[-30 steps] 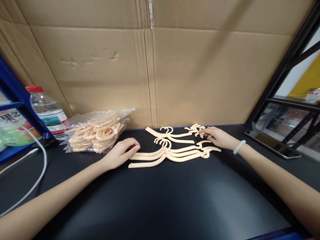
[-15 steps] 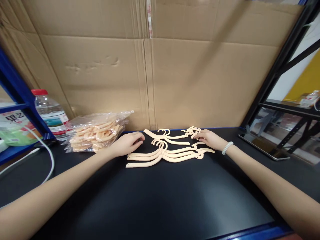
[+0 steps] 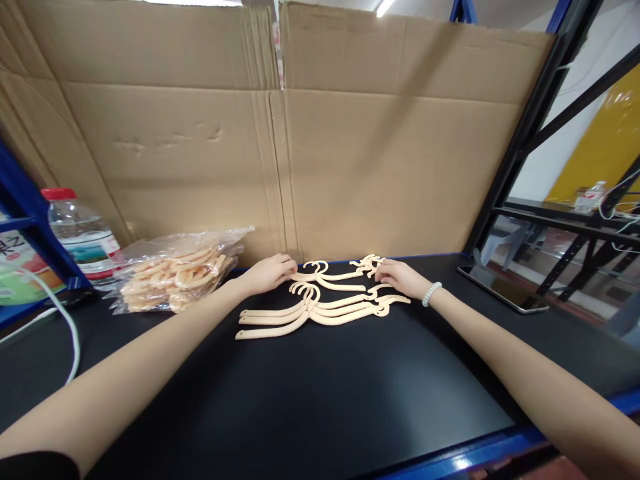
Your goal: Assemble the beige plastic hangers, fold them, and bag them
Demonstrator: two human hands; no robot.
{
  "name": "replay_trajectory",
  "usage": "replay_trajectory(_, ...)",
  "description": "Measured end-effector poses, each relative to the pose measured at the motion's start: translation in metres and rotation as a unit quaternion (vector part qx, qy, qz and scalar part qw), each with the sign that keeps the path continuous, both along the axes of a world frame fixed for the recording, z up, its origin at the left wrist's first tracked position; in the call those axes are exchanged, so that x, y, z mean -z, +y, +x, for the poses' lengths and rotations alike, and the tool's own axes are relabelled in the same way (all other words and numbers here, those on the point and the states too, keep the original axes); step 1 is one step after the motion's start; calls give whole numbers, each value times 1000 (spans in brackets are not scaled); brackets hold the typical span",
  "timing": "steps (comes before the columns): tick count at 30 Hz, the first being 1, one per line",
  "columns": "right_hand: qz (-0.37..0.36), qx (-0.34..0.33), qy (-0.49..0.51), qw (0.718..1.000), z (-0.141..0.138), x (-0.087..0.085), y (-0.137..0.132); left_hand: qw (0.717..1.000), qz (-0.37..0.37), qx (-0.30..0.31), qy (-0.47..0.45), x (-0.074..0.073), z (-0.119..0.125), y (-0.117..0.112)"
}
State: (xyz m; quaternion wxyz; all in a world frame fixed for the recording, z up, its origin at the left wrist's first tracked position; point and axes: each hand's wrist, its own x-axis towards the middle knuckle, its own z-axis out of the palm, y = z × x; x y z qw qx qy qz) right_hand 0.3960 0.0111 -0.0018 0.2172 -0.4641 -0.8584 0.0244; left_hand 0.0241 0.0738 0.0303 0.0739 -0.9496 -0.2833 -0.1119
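Several cream plastic hangers lie on the black table (image 3: 320,400). A stack of three hangers (image 3: 310,310) sits nearer me, and a far hanger (image 3: 333,275) lies behind it by the cardboard wall. My left hand (image 3: 270,272) rests with curled fingers on the far hanger's left end. My right hand (image 3: 397,277), with a white bead bracelet on the wrist, pinches the same hanger's right end.
A clear plastic bag of more hangers (image 3: 175,273) lies at the left. A water bottle (image 3: 80,237) stands by a blue shelf post, with a white cable (image 3: 65,320) near it. A tablet (image 3: 503,288) lies at the right, and a cardboard wall (image 3: 300,147) stands behind.
My left hand moved from the stack's left end up to the far hanger's left tip. My right hand stayed on its right end. The camera view tilted upward.
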Motion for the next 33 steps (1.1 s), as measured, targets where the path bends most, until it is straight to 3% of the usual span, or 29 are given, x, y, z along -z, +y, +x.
replay_trajectory(12, 12, -5, 80, 997, 4, 11, 10, 1000, -1, -28, -1, 5, 4, 2)
replay_trajectory(18, 62, 11, 177, 982, -1, 8, 6, 998, -25, -50, -35, -6, 8, -10)
replay_trajectory(26, 125, 82, 357, 922, -3, -9, 1, 978, -22, -128, -164, -14, 0, -49)
replay_trajectory(33, 73, 87, 522, 845, -21, -35, -23, 948, -32, -122, -292, 10, -14, -95)
